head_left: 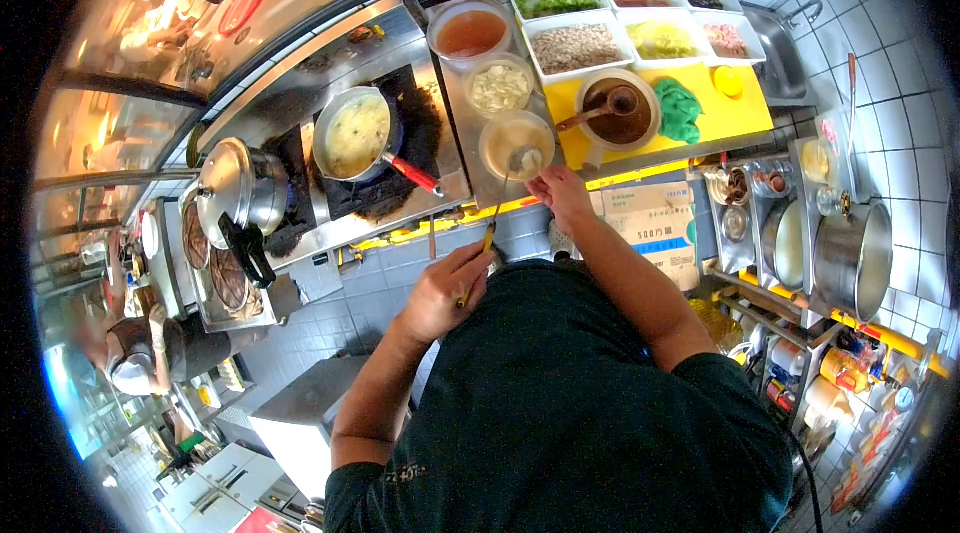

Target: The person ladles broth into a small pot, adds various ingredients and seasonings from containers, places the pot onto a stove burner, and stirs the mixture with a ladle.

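My left hand [448, 285] is closed around the yellow handle of a long ladle [490, 236]. The ladle's head dips into a round bowl [488, 159] of pale cloudy liquid at the counter's front edge. At that bowl's near right rim, my right hand [562, 195] has its fingers curled against the edge. Just behind stands a bowl of pale slices [500, 85], and beyond it a tub of reddish-orange liquid [472, 36]. Right of my hands, a bowl of dark brown sauce [628, 131] holds a brown ladle [622, 105].
A red-handled pan [352, 138] with pale, soupy food sits on the left burner, near a lidded pressure cooker [238, 188]. White trays [575, 43] of chopped ingredients line the back. A green cloth [678, 111] lies on the yellow board [730, 118]. Another person [140, 348] is far left.
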The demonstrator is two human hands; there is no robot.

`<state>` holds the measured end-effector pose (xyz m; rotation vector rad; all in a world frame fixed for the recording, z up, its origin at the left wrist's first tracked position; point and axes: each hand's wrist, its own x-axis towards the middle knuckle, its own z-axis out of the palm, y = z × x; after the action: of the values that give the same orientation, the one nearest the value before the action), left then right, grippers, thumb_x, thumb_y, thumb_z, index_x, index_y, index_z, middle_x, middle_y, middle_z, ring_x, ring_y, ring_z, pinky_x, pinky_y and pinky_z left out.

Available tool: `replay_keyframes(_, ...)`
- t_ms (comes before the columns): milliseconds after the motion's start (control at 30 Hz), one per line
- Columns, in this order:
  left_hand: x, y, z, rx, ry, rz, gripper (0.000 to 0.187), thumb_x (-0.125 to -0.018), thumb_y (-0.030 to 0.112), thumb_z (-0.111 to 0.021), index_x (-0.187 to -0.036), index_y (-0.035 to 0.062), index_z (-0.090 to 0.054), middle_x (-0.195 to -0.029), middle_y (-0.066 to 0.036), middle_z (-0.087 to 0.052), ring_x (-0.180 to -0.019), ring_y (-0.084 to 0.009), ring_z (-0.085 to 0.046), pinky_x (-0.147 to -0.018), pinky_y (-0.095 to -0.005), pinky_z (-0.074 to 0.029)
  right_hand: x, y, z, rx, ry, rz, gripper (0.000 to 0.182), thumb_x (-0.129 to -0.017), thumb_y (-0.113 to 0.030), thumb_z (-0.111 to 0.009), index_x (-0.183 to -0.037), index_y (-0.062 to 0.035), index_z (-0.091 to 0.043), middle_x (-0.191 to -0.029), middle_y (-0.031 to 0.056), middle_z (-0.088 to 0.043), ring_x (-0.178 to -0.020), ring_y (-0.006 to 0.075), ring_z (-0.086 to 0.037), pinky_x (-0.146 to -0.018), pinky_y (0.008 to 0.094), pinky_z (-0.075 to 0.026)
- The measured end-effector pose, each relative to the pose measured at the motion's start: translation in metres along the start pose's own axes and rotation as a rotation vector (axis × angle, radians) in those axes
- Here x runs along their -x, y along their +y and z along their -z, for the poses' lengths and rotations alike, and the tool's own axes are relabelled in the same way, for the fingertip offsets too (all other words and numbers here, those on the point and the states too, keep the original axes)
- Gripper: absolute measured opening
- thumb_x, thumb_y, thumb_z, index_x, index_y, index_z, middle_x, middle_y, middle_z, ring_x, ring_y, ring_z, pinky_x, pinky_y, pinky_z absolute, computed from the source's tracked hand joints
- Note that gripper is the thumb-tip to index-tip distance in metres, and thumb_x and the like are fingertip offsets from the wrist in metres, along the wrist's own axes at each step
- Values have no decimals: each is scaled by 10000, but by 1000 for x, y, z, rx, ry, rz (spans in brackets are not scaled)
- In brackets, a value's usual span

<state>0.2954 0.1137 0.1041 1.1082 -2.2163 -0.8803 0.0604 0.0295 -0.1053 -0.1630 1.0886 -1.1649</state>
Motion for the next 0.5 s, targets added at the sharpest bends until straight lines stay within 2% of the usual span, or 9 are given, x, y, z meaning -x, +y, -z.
replay_keyframes(200,4,1,0,37,11,30,328,-843,-42,-663,-1170,-17,-646,-1176,-223,-657,-1022,-365,-682,-877,-386,-565,-2,1,1,28,-1,11,226,-971,-119,-617,-1101,47,-535,-995,143,-612,-914,253,-652,-847,358,-601)
replay_keyframes(300,8,0,0,65,38,62,338,-818,-43,-670,-1153,-5,-666,-1160,-222,-664,-990,-353,-691,-855,-372,-568,-1,0,-1,23,24,5,218,-967,-101,-618,-1101,50,-535,-992,149,-613,-923,254,-652,-837,350,-605)
replay_keyframes(400,7,-6,4,89,87,65,302,-838,-51,-644,-1135,-1,-675,-1108,-219,-686,-991,-333,-698,-865,-365,-562,-1,-1,-1,43,27,-4,212,-965,-80,-612,-1108,54,-532,-986,148,-616,-924,254,-656,-828,339,-607)
replay_keyframes(500,6,-9,9,234,184,194,201,-934,-11,-568,-1097,-37,-683,-1052,-177,-723,-973,-265,-704,-900,-389,-546,0,-5,-3,45,13,-3,199,-966,-83,-606,-1100,51,-544,-977,144,-620,-919,253,-660,-837,353,-606)
